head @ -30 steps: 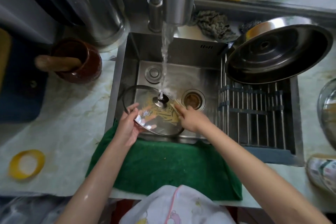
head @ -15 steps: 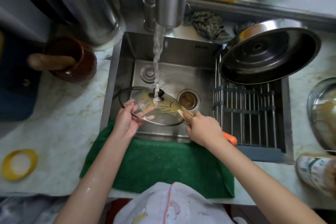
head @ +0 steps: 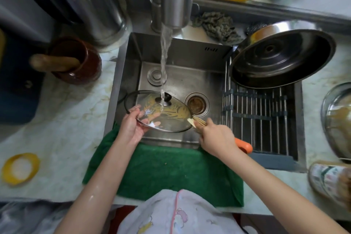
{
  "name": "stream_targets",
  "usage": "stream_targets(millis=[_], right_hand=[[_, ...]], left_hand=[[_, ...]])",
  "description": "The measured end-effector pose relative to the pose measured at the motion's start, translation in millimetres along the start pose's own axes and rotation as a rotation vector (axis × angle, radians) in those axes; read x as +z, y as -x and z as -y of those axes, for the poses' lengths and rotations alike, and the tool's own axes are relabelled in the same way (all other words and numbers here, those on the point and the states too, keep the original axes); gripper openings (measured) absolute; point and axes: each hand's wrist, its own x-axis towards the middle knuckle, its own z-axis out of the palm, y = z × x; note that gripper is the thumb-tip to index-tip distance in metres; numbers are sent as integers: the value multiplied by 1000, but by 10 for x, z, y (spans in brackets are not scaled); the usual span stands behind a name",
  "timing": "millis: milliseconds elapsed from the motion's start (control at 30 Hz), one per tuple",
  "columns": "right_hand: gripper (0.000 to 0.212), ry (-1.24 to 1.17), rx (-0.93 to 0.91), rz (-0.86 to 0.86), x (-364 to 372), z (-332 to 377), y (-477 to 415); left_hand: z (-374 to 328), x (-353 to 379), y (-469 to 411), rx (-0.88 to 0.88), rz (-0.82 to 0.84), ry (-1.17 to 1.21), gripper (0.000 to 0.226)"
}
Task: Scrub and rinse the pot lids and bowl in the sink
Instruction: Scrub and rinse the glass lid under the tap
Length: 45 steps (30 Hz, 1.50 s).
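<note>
- Sink (head: 190, 57): tap water (head: 164, 62) falls onto the knob of the glass lid (head: 176, 114), which is held tilted over the basin, left of the drain.
- Steel lid (head: 281, 59): underside up, leaning over the rack at the sink's right.
- Left hand (head: 131, 127): pinches the glass lid's near-left rim, thumb on top, fingers spread beneath the glass.
- Right hand (head: 216, 138): fingers curled round the brush.
- Brush (head: 244, 145): orange handle, bristles touching the glass lid's right edge.
</note>
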Motion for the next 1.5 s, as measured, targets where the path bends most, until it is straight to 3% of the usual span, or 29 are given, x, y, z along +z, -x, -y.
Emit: stream_targets(millis=[133, 267, 433, 533, 700, 800, 967, 1100, 1500], right_hand=[[55, -26, -162, -22, -30, 216, 133], [52, -34, 27, 47, -26, 28, -54], [54, -83, -88, 15, -4, 245, 42], [52, -136, 106, 106, -32, 56, -121], [54, -177, -51, 57, -29, 253, 82], [52, -185, 153, 89, -48, 47, -84], [54, -264, 19, 50, -92, 263, 75], [50, -221, 221, 71, -94, -10, -120], [46, -96, -72, -62, -312, -120, -59]], left_hand=[[-10, -15, -52, 11, 10, 17, 13], [52, -12, -3, -3, 12, 31, 15], [27, -24, -82, 11, 7, 12, 14], [92, -25, -45, -4, 11, 23, 14], [93, -37, -75, 2, 7, 35, 18], [127, -52, -70, -16, -6, 49, 28], [69, -13, -134, -23, -5, 73, 24], [90, -31, -151, -35, 2, 106, 24], [16, 81, -71, -51, -66, 250, 21]])
